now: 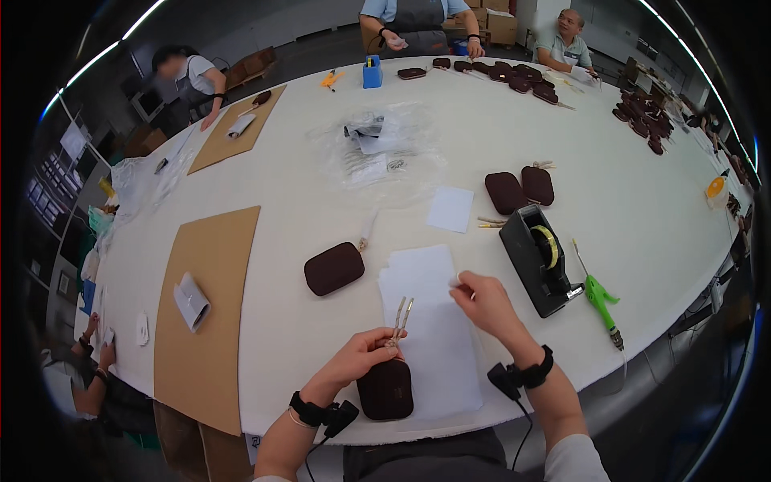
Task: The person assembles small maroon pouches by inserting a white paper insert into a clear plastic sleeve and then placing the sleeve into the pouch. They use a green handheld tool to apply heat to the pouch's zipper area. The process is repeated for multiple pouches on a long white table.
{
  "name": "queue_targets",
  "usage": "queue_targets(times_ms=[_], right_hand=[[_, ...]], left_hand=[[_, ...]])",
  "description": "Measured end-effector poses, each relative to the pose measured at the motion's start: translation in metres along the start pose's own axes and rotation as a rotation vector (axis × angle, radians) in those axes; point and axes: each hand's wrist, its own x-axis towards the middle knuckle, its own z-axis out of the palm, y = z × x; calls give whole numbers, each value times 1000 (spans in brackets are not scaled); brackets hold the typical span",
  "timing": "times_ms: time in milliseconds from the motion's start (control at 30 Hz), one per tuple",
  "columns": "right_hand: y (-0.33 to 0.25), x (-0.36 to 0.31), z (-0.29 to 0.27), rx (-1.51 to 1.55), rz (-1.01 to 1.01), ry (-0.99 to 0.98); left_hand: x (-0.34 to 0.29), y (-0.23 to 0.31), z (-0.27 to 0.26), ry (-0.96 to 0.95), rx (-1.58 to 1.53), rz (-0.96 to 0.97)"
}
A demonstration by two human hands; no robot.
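My left hand point(359, 360) grips the top of a small dark brown pouch point(385, 390) that lies on a stack of white paper sheets point(434, 329), close to the table's near edge. Two thin gold pulls point(402, 315) stick up from the pouch past my fingers. My right hand point(484, 304) rests on the upper right part of the paper and pinches a small white piece between thumb and fingers. Both wrists wear black bands with cables.
Another brown pouch point(334, 268) lies left of the paper; two more point(520, 189) sit farther right. A black tape dispenser point(536, 259) and a green tool point(601, 299) stand right of my hand. Brown cardboard sheets point(205, 313), plastic bags point(377, 153) and other people surround the white table point(626, 209).
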Motion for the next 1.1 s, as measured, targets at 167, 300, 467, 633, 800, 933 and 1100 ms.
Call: queue_targets(times_ms=[167,300,467,633,800,933,1100], right_hand=[[73,117,11,-489,-8,299],[85,137,21,-654,82,250],[90,111,18,-502,-90,224],[70,101,-6,-287,-231,339],[23,56,-16,-226,-369,227],[6,-2,-1,-95,-173,-2],[13,-19,8,98,-110,147]], left_hand=[[14,7,4,-48,47,-22],[14,10,5,25,66,-30],[15,2,-4,123,173,59],[25,6,2,75,-45,56],[23,6,-3,87,-146,72],[23,8,-4,42,-164,59],[22,9,-4,-28,-295,14]])
